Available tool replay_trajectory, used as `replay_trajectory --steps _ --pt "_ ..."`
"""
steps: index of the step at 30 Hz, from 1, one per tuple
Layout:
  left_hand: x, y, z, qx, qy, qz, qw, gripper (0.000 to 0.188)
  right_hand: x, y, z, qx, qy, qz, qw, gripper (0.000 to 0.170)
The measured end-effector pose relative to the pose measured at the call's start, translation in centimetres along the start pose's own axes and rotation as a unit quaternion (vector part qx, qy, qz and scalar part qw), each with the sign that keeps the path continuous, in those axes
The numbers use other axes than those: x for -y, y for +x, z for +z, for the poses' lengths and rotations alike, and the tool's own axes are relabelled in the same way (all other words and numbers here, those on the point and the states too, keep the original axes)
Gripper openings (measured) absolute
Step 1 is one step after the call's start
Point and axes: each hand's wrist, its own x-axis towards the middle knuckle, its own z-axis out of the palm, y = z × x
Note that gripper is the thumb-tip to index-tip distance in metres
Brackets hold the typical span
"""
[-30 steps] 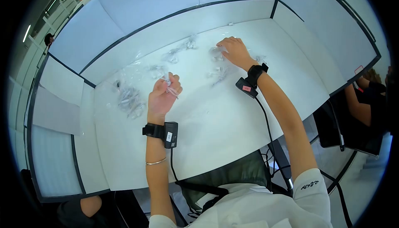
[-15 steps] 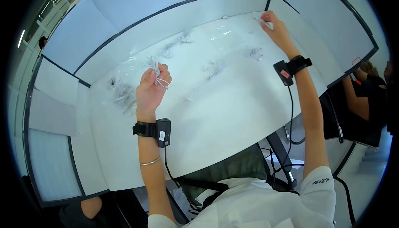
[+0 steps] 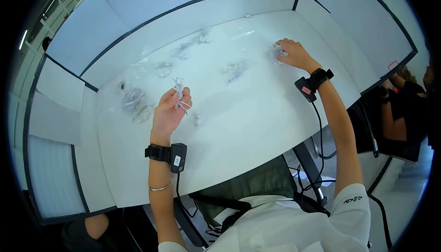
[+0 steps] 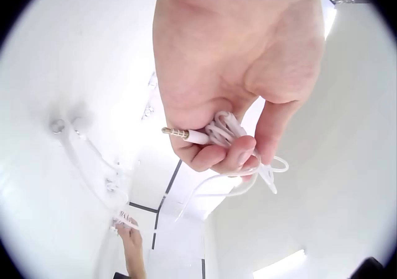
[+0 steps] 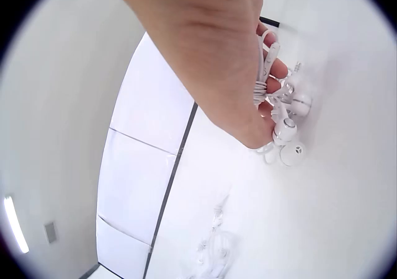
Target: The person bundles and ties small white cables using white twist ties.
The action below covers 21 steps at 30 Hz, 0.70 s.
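My left hand (image 3: 168,114) pinches a wound bundle of white earphone cable (image 3: 178,89) above the table. In the left wrist view its gold-tipped plug (image 4: 176,132) sticks out past the curled fingers, and loose loops hang beside the thumb. White earbuds (image 4: 57,126) show lower down near the table surface; whether they belong to this cable I cannot tell. At the table's back right, my right hand (image 3: 299,58) grips wound white earphones (image 3: 278,51). The right wrist view shows coiled cable (image 5: 260,92) between its fingers and several earbuds (image 5: 286,130) beside the fingertips, close to the tabletop.
A white bundle (image 3: 234,70) lies mid-table, with others at the back (image 3: 203,37) and behind my left hand (image 3: 163,69). A pile of bagged white items (image 3: 135,103) lies at the left. Clear plastic (image 3: 243,32) glints near the back. Low walls (image 3: 193,25) enclose the table.
My right hand moved from the back middle to the far right corner carrying something white, then came back toward me to the right-hand bundle. My left hand shifted slightly left, still holding its cable.
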Motion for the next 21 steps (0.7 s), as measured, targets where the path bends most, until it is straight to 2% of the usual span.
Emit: replay_trajectory --steps 3,8,11,14,17,19,21 --pt "0.4 -0.1 -0.2 -0.017 -0.003 -0.025 1.0 0.022 0.1 0.5 0.1 -0.012 -0.039 -0.009 0.999 0.038" --pt "1.5 -0.3 -2.3 -0.004 -0.059 -0.058 0.997 0.027 0.4 0.8 -0.9 0.02 -0.058 -0.031 0.998 0.033" --pt "1.3 -0.3 -0.3 -0.062 -0.006 -0.061 0.996 0.023 1.5 1.0 -1.3 0.056 -0.109 0.006 0.993 0.032" --pt "1.3 -0.3 -0.4 -0.04 -0.004 -0.067 0.997 0.024 3.1 1.0 -1.4 0.034 0.031 0.055 0.997 0.032" --pt "1.3 -0.1 -0.2 -0.056 0.005 -0.065 0.996 0.024 7.2 0.7 -2.3 0.068 0.095 -0.058 0.992 0.032" --pt "1.6 -0.2 -0.2 -0.062 0.002 -0.068 0.996 0.025 10.4 0.5 -2.3 0.057 0.085 -0.173 0.98 0.034" --pt "1.5 -0.3 -0.8 -0.055 -0.004 -0.066 0.996 0.025 12.3 0.7 -0.6 0.034 0.035 -0.208 0.977 0.034"
